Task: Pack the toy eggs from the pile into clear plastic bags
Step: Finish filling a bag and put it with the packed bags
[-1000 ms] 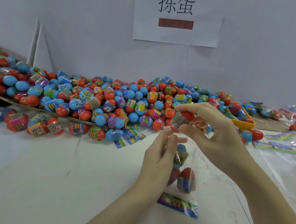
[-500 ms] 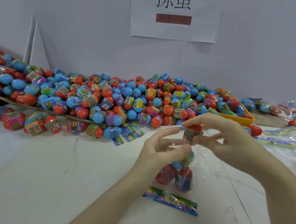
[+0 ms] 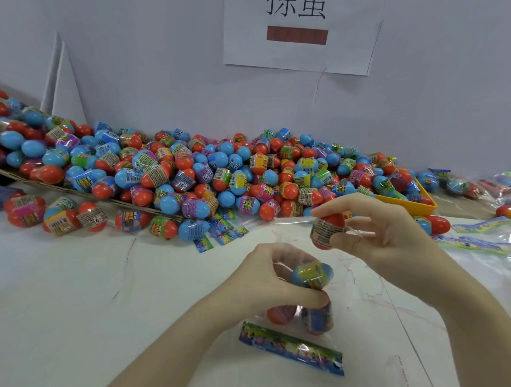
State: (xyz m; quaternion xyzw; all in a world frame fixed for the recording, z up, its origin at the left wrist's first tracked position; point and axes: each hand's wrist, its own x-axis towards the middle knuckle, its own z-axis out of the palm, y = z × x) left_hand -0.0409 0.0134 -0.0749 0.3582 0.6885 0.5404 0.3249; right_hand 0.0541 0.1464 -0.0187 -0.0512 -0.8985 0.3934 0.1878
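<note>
My right hand (image 3: 394,239) has brought its pinched egg (image 3: 326,229) down to the mouth of the bag (image 3: 307,317) — just above my left hand (image 3: 276,286), which grips the bag — so it drops in next, I judge.

A pale grey wall (image 3: 137,54) bears a white paper sign (image 3: 300,47) above the white table (image 3: 65,301).

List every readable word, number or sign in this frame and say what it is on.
"拣蛋": large black characters on the white paper sign on the wall, tops cut off by the frame edge.
"6+": age mark on the wrapper of an orange egg at the pile's front left.
Other egg wrappers and the bag header card: print too blurred to read.
</note>
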